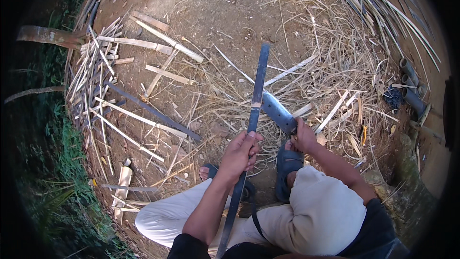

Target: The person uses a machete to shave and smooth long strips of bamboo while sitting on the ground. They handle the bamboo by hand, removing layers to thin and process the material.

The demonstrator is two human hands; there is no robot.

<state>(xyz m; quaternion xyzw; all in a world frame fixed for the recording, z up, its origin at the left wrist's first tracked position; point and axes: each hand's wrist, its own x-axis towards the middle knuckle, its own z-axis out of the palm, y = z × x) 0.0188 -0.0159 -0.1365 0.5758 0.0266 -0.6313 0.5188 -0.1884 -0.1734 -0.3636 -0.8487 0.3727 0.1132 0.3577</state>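
My left hand is closed around a long, dark bamboo strip, which runs from my lap up and away from me. A pale band crosses the strip at a node above my fingers. In my right hand is a broad machete with a row of holes along its blade; its handle is hidden in my grip. The blade's far end meets or lies just behind the strip near the pale band; whether they touch I cannot tell.
Thin bamboo shavings cover the ground ahead and to the right. Split bamboo pieces and a pile of slats lie at left. Long strips lie far right, with bamboo tubes nearer. My sandalled foot is close beneath the blade.
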